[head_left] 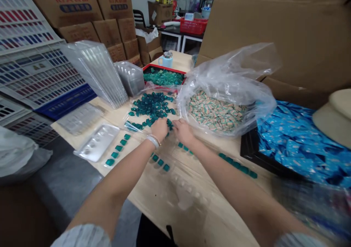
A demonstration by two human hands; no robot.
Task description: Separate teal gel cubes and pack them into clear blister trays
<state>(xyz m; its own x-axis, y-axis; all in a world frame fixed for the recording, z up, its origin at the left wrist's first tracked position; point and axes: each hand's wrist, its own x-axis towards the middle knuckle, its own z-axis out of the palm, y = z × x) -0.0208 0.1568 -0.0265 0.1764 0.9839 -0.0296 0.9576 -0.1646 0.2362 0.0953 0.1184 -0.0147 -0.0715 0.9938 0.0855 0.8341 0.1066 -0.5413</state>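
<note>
My left hand, with bracelets at the wrist, has its fingers curled together at the near edge of a heap of dark green gem-shaped pieces. Close beside it, my right hand has its fingers drawn together, pointing at the left hand. Green pieces show between and under the fingertips; what each hand pinches is hidden. Clear plastic lies beneath the heap. Short rows of green pieces sit nearer me: one row at left, one between my forearms, and one beyond the right forearm.
A clear bag of small patterned packets stands right of the heap. Blue packets fill a black tray at right. Clear moulded trays lie at left, near stacked plastic sleeves. Behind are a red-rimmed tray and a mug.
</note>
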